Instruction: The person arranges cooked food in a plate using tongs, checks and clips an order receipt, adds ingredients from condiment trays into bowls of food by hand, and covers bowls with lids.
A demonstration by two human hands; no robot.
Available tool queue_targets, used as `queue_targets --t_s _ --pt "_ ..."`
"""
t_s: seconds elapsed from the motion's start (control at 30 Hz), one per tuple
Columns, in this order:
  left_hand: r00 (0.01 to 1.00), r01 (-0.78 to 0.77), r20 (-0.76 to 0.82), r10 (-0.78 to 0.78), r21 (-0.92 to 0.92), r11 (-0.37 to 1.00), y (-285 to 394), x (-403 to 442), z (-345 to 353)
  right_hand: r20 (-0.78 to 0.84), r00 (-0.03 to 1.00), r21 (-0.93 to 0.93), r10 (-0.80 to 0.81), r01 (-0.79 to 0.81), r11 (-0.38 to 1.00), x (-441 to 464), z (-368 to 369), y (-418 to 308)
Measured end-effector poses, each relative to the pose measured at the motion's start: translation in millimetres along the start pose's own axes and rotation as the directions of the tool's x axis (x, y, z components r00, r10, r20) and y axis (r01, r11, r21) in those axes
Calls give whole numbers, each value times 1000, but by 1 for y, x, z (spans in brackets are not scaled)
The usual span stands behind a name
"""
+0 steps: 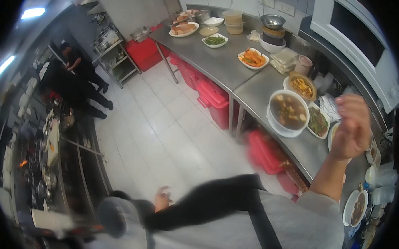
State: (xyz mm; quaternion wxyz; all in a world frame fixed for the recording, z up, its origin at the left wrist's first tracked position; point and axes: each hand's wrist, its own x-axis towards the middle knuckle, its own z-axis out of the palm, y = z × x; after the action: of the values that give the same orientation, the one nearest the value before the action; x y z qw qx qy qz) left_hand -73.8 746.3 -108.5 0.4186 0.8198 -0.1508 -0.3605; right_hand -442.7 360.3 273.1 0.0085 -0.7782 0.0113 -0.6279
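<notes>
My right hand (353, 126) is raised over the right part of the steel counter (250, 89), close to a plate of greens and meat (318, 121). Its fingers look bent and are blurred; whether they hold something does not show. A large white soup bowl (288, 110) stands left of it, beside a brown bowl of yellowish food (302, 86). Low in the view, next to the black apron, is my left hand (163, 198), fingers apart and nothing visible in them. Farther along the counter are a dish of orange food (253, 58) and a plate of green beans (215, 40).
Two people in dark clothes (84, 70) stand at the far left by the cooking line (50, 180), where a small flame shows. Red bins (214, 100) sit under the counter. Another soup bowl (358, 209) is at the lower right. A metal shelf (117, 61) stands behind.
</notes>
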Motion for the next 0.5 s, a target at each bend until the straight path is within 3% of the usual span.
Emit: queue_targets --t_s 0.03,0.1,0.17,0.2,0.27,0.33,0.37,0.4,0.5 --pt "997 -54 -64 48 -84 995 -3 27 -11 26 1000 18 9 -9 1000 4 24 5" --pt "991 -68 -127 35 -263 962 -1 69 -16 123 958 161 259 -277 947 -4 73 15" --pt "998 22 -51 -46 -402 915 50 113 -5 236 799 103 553 -587 803 -23 127 15" --pt "1000 14 -15 -22 -411 912 77 142 1 404 680 -31 612 -658 752 -20 143 10" --pt "991 -99 28 131 -507 856 120 229 10 590 631 -95 504 -566 819 -49 169 28" --pt "977 -190 -10 211 -473 860 209 318 20 605 554 -127 572 -642 756 -65 180 43" --pt "945 -313 -65 320 -461 830 269 348 30 597 493 -165 632 -696 699 -65 183 48" --pt "927 -334 7 374 -438 835 321 387 36 584 429 -201 689 -746 635 -65 187 55" --pt "872 -353 122 474 -513 782 470 498 78 391 389 -333 834 -785 522 -67 204 82"
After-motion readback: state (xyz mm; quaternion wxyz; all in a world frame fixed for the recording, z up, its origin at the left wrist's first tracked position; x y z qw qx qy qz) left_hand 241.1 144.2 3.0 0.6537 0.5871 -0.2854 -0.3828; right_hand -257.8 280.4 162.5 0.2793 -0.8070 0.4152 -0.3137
